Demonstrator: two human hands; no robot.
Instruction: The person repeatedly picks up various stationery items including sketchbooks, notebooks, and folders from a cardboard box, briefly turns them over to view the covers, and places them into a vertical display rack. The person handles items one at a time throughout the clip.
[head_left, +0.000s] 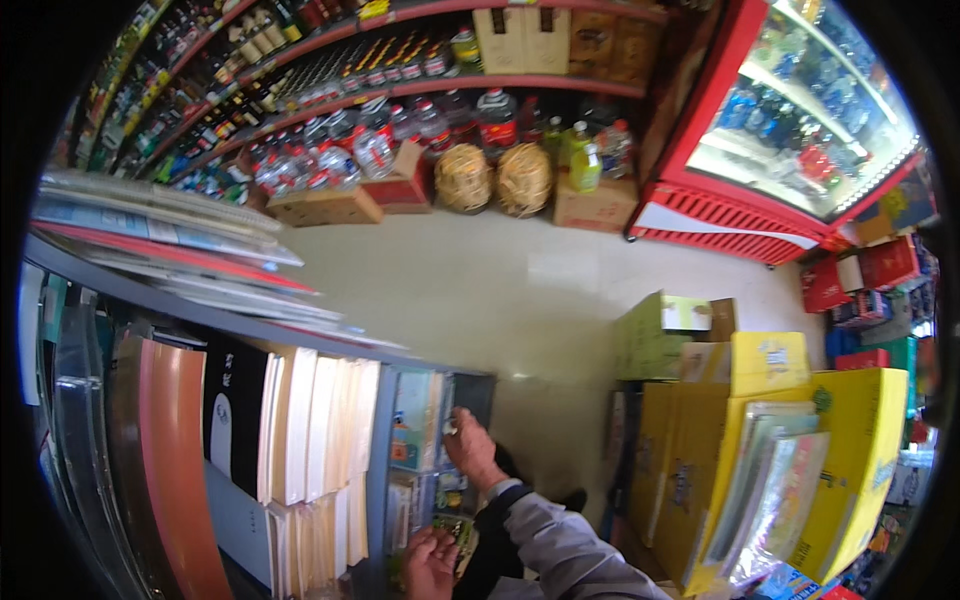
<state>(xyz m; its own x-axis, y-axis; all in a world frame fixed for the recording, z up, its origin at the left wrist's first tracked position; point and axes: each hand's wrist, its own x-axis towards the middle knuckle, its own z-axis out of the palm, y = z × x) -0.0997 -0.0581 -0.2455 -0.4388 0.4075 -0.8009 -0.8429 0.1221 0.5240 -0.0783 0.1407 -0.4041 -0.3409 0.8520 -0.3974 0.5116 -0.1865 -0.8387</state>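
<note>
From the head camera, the person's right hand (470,448) reaches up to the end of a grey bookshelf (385,440), fingers curled around a small pale object (452,426) that is too blurred to identify; it sits at the fingertips, pressed close to the thin booklets (415,420) standing in the upper compartment. The left hand (430,562) hangs below it, near the lower compartment, palm up and fingers loosely open, holding nothing that I can make out. To the left of both hands stands a row of white-spined books (320,425). To their right, well apart, are stacked yellow cartons (770,440) with plastic-wrapped booklets (765,500) leaning against them. Beyond the hands, across the pale floor (470,280), are two woven baskets (495,178).
</note>
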